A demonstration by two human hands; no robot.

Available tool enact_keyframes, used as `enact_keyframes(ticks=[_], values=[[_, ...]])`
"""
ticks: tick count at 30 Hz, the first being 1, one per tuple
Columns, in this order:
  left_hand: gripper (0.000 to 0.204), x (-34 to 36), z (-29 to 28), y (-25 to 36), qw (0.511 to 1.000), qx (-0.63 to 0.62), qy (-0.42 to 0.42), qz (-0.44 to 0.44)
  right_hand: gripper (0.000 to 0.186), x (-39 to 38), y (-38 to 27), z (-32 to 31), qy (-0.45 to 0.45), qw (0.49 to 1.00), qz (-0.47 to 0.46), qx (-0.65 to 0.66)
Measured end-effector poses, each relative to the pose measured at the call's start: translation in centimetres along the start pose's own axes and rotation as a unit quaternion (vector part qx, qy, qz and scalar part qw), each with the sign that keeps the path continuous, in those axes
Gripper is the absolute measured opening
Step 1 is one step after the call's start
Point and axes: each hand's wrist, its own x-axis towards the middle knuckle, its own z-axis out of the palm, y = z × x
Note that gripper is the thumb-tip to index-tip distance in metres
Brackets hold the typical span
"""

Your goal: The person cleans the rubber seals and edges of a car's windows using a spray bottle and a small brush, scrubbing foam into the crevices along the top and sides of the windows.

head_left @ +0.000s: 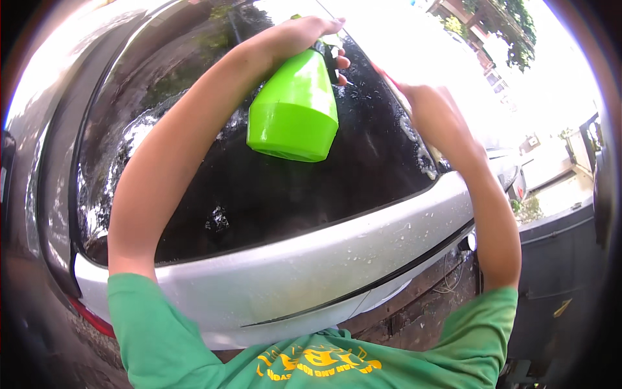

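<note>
Person at the rear of a silver car. The left hand (304, 32) is curled around the neck and trigger of a green spray bottle (295, 110), which hangs tilted over the dark window (317, 201). The right hand (424, 97) lies by the window's right edge; glare washes out its fingertips, so whether they are spread or closed cannot be told, nor whether they grasp the reddish thing (389, 78) beside them. Progress, as judged: partway. Wetting is evident, with foam (418, 146) along the right edge and drops on the silver panel (382, 249); both remain unwiped. Bright patches at left may be reflections.
</note>
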Motion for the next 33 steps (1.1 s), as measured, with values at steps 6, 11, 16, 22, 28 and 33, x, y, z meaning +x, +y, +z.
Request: enact_keyframes(ticks=[6, 11, 16, 22, 28, 33], values=[[0.047, 3.9, 1.8, -0.2, 0.998, 0.034, -0.053, -0.028, 0.038, -6.9, -1.9, -2.7, -0.041, 0.989, 0.058, -0.13], [0.046, 6.0, 2.5, -0.5, 0.998, -0.021, -0.053, -0.024, 0.027, -1.1, -0.2, -0.3, -0.003, 0.994, 0.026, -0.11], [0.047, 5.2, 0.2, -0.1, 1.0, 0.014, -0.023, -0.015, 0.035, 5.0, -0.1, 1.7, -0.034, 0.996, 0.015, -0.076], [0.048, 0.8, -2.0, 1.5, 0.998, -0.018, 0.064, -0.014, 0.018, 21.0, 1.5, 5.9, 0.013, 0.999, -0.003, -0.044], [0.053, -1.4, -5.8, 0.8, 0.996, 0.034, 0.077, -0.004, 0.02, 18.8, 1.1, 5.1, -0.028, 0.998, -0.002, -0.064], [0.051, -0.8, -8.2, 0.1, 0.995, 0.072, 0.066, 0.035, 0.028, 2.4, -1.6, 0.6, -0.018, 0.999, 0.017, -0.043]])
